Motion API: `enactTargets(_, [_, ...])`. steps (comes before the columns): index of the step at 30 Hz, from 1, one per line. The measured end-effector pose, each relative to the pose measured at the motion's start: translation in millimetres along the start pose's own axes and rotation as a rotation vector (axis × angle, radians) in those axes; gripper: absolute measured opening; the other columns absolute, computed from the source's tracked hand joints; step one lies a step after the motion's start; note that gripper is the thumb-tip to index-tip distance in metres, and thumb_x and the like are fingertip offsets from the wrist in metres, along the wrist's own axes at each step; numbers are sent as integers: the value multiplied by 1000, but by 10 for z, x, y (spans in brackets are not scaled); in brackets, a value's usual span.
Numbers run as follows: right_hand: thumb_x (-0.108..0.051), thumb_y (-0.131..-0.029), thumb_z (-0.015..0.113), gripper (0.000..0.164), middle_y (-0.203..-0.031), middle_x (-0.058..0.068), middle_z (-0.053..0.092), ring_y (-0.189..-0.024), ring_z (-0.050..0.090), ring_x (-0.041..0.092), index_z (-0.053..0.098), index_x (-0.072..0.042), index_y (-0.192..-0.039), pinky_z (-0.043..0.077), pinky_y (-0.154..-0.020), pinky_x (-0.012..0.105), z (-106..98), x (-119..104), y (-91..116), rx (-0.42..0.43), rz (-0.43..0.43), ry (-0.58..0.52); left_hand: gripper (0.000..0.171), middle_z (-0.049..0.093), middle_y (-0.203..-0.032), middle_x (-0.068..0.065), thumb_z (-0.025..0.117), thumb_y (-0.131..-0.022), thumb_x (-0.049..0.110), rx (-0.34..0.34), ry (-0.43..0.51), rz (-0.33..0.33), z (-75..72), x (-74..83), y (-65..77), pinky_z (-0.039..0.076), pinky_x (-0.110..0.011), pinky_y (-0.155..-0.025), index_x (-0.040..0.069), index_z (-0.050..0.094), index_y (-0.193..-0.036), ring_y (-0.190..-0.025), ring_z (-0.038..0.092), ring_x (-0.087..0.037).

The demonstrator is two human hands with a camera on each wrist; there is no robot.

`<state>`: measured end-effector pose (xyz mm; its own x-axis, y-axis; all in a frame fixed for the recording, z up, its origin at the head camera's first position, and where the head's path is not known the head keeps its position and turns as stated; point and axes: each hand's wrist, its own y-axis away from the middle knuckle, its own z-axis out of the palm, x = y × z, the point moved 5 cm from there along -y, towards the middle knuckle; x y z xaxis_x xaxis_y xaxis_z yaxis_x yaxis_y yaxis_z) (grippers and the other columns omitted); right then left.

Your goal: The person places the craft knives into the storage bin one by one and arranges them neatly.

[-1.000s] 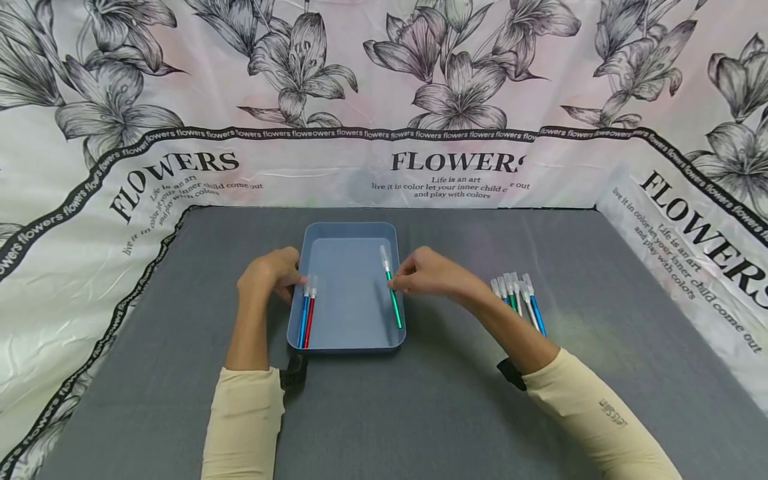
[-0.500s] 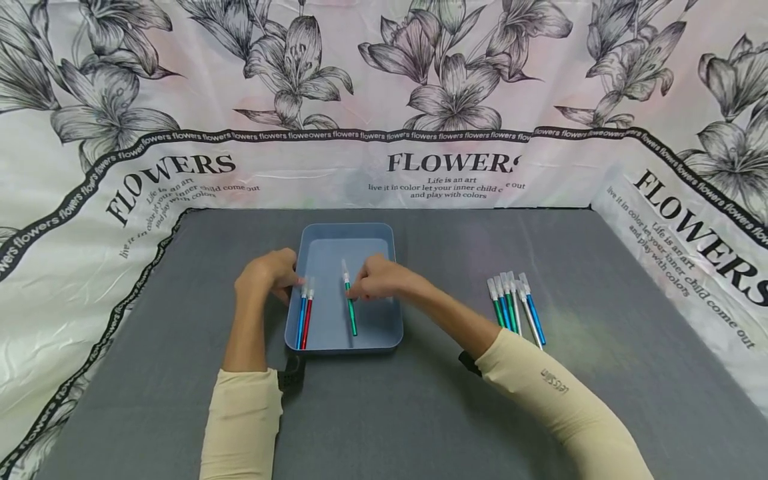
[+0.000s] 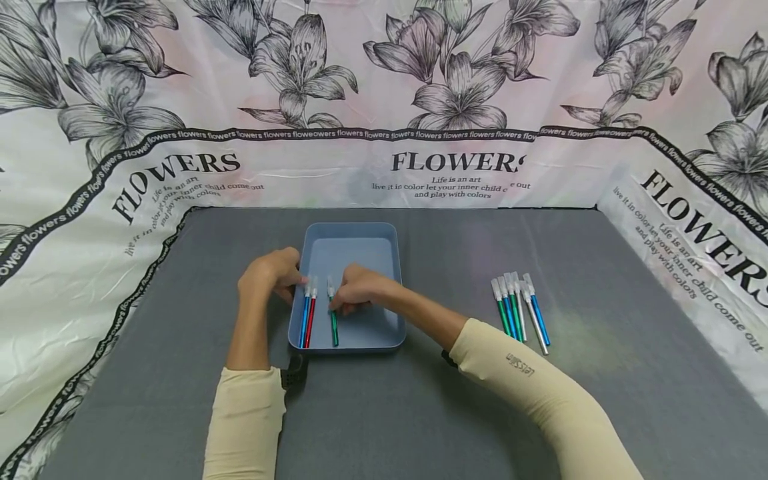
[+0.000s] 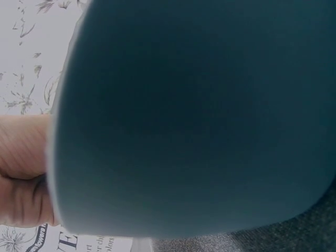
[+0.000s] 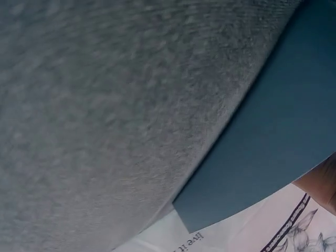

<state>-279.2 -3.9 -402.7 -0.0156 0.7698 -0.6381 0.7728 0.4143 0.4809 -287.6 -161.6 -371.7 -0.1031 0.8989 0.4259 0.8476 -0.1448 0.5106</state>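
My right hand (image 3: pixel 360 288) pinches a green craft knife (image 3: pixel 334 327) with a clear cap, holding it low over the blue-grey tray (image 3: pixel 372 233). The knife points toward the tray's far end, slightly right of a blue craft knife (image 3: pixel 304 323) and a red craft knife (image 3: pixel 310 325) lying side by side along the left wall. At that wall my left hand (image 3: pixel 270 275) grips the rim, thumb over the edge. In the left wrist view the tray's wall (image 4: pixel 194 131) covers most of the picture, with part of the hand (image 4: pixel 23 157) beside it.
Right of the tray, several capped craft knives (image 3: pixel 513 310) in green, blue and silver lie close together on the grey cloth (image 3: pixel 420 407). A white flower-printed sheet (image 3: pixel 336 170) rises behind the table and along its sides.
My right hand has carried the green craft knife leftward from the tray's right side toward the red and blue ones, and nearer to me. My left hand has stayed on the rim.
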Motion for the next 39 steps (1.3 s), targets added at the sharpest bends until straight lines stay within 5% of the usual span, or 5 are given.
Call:
enactTargets(21, [-10,-99,69,23,-53,0,63,-44,56,6,70,-2,-78,38,-49,22,142,-186,-92,-213,-15,-145,29,78,-108,-22,61,-107,15,-16,10,21,-16,9,-34,55,-45,-96,-8,58,-124,-85,80,-23])
enactTargets(39, [-21,-102,70,31,-53,0,65,-45,55,8,75,0,-78,37,-48,22,95,-217,-45,-200,-71,-41,29,77,-110,-24,60,-107,14,-16,16,29,-25,5,-40,55,-46,-98,-9,58,-124,-88,80,-26])
